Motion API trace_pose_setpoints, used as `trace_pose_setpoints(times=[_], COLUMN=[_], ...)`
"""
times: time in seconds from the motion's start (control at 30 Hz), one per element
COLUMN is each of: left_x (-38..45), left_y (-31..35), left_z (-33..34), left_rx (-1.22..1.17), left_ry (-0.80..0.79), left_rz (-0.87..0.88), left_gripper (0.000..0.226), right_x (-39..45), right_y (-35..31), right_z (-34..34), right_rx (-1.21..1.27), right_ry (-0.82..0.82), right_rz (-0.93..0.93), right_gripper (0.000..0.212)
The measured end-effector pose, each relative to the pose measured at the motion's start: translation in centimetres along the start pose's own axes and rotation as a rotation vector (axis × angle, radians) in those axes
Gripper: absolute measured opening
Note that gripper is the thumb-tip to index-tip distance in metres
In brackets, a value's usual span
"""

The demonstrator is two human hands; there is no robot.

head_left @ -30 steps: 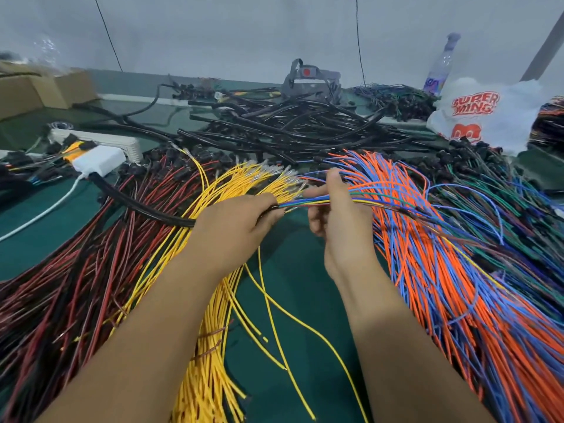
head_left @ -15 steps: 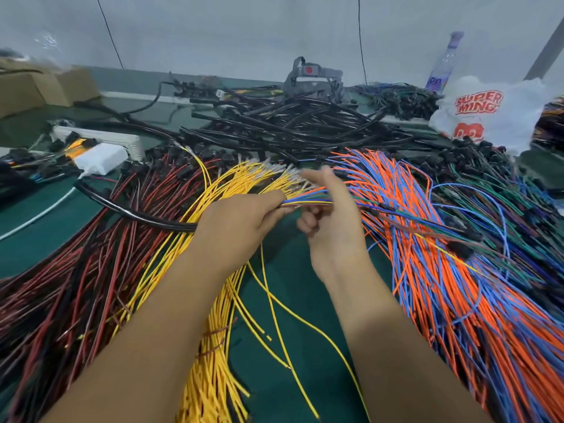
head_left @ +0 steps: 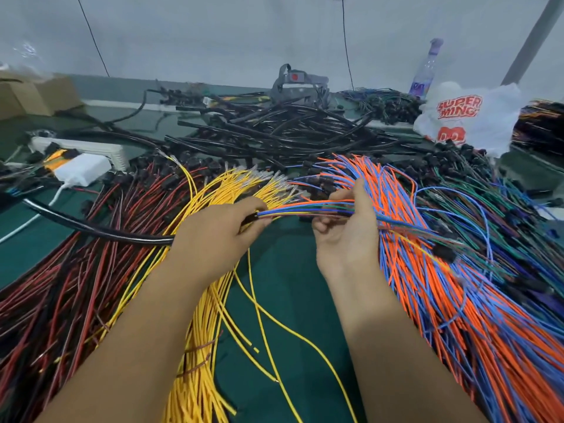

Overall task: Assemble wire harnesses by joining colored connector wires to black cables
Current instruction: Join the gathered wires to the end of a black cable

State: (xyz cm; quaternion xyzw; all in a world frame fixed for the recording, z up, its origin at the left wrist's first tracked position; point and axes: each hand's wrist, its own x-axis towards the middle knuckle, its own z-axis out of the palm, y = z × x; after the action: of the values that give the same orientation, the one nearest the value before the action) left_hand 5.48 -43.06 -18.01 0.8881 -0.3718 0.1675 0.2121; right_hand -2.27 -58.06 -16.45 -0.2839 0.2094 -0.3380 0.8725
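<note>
A thin bundle of mixed coloured wires (head_left: pixel 305 209) – orange, blue, green, yellow and red strands – is stretched level between the two hands, above the dark green table covering (head_left: pixel 290 285). Its left end enters the mouth of a long black cable sleeve (head_left: pixel 91 228), which is gripped by the curled fingers of the left hand (head_left: pixel 213 233) and trails away to the left over the table. The right part of the bundle is pinched between thumb and fingers of the right hand (head_left: pixel 348 230), palm turned upward, and the strands run on to the right, where a small black connector (head_left: pixel 444 251) is seen on them. Below and left of the hands a sheaf of loose yellow wires (head_left: pixel 195 361) with bare metal tips is spread; further left a mass of red and black wires (head_left: pixel 61 285) is laid. To the right a thick fan of orange and blue wires (head_left: pixel 457 315) is piled, bordered by green, blue and purple wires (head_left: pixel 503 209) with black connectors. Behind the hands a heap of cut black cables (head_left: pixel 274 126) is stacked. At the far left a white power strip (head_left: pixel 91 148) and a white adapter block (head_left: pixel 82 170) are placed, with brown cardboard boxes (head_left: pixel 33 96) beyond. At the far right a white plastic bag with red lettering (head_left: pixel 467 117) is set before a clear plastic bottle (head_left: pixel 425 71) – both near the pale wall (head_left: pixel 213 35).
</note>
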Motion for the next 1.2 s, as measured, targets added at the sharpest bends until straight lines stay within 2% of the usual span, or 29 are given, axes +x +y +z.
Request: trace_pose_setpoints(times=[0.13, 0.27, 0.43, 0.6, 0.77, 0.83, 0.9, 0.97, 1.07, 1.2], left_x=[0.2, 0.5, 0.2, 0.1, -0.2, -0.2, -0.2, -0.1, 0.0, 0.2], left_y=[0.0, 0.1, -0.2, 0.5, 1.8, 1.7, 1.7, 1.7, 1.7, 1.5], left_z=[0.1, -0.3, -0.6, -0.7, -0.4, -0.4, -0.4, -0.5, -0.5, -0.1], left_rx=[-0.076, -0.093, 0.022, -0.034, -0.089, -0.115, -0.124, -0.123, -0.109, -0.123], left_ry=[0.009, 0.056, 0.075, 0.060, 0.077, 0.075, 0.082, 0.066, 0.051, 0.057], left_rz=[-0.075, -0.048, -0.065, 0.011, 0.098, 0.097, 0.113, 0.129, 0.103, 0.036], left_gripper=[0.031, 0.028, 0.037, 0.037, 0.030, 0.025, 0.018, 0.023, 0.031, 0.028], right_x=[-0.3, -0.6, -0.8, -0.5, -1.1, -1.2, -1.1, -1.0, -0.9, -0.7], right_y=[0.0, 0.3, 0.6, 1.1, 2.9, 3.0, 2.7, 2.2, 1.9, 1.8], right_z=[0.4, 0.7, 0.2, 0.4, 1.2, 1.1, 1.0, 1.1, 1.0, 0.8], right_rx=[-0.246, -0.341, -0.510, -0.548, -0.542, -0.556, -0.572, -0.565, -0.522, -0.533], right_ry=[0.085, 0.120, 0.056, -0.064, -0.194, -0.223, -0.241, -0.238, -0.233, -0.252], right_rz=[-0.229, -0.406, -0.447, -0.373, -0.184, -0.151, -0.136, -0.080, -0.008, 0.044], right_gripper=[0.049, 0.057, 0.062, 0.057, 0.033, 0.034, 0.043, 0.044, 0.037, 0.022])
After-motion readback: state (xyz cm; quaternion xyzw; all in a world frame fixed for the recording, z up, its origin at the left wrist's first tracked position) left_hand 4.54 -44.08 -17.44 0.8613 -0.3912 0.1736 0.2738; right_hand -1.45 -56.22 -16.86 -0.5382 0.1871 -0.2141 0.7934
